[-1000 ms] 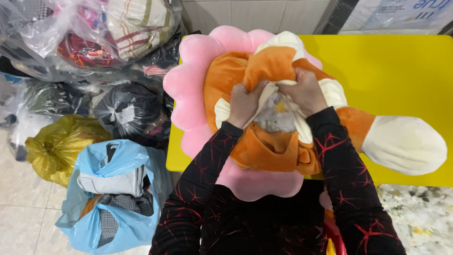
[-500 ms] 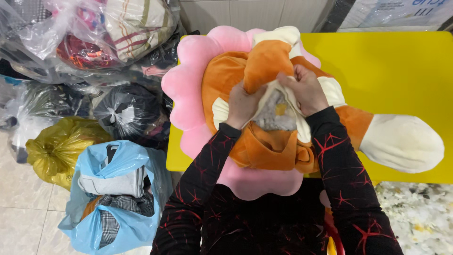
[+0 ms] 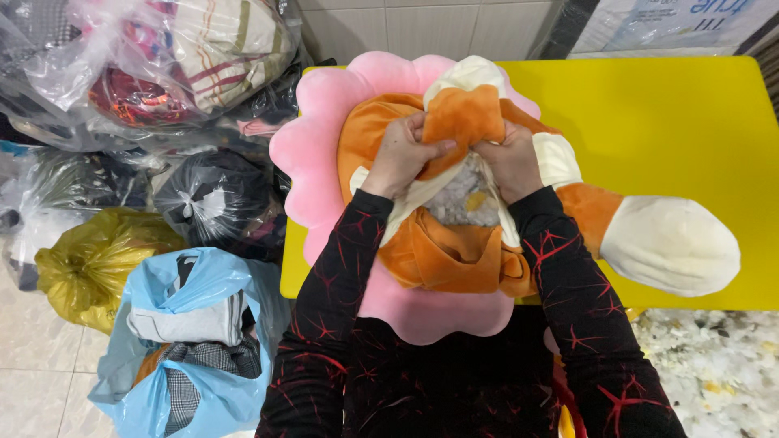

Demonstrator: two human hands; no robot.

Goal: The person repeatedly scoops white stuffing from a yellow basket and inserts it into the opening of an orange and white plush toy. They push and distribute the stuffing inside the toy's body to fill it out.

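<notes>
So we're looking straight down at an orange plush toy [image 3: 454, 251] lying on a pink flower cushion [image 3: 316, 154] at the near edge of the yellow desk [image 3: 673, 122]. Our left hand [image 3: 403, 154] and right hand [image 3: 510, 159] are both clamping onto the plush fabric, one on each side of an opening where grey stuffing [image 3: 464, 199] is showing right between them. The toy's long axis is running out to our right, ending in a cream tip [image 3: 669, 243], so the right hand is nearer that end.

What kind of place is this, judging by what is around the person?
Probably a small home workshop for stuffing plush toys. Loose filling lies on the floor, bags of cloth crowd the tiled floor, and an orange plush toy lies open on a yellow table.
</notes>
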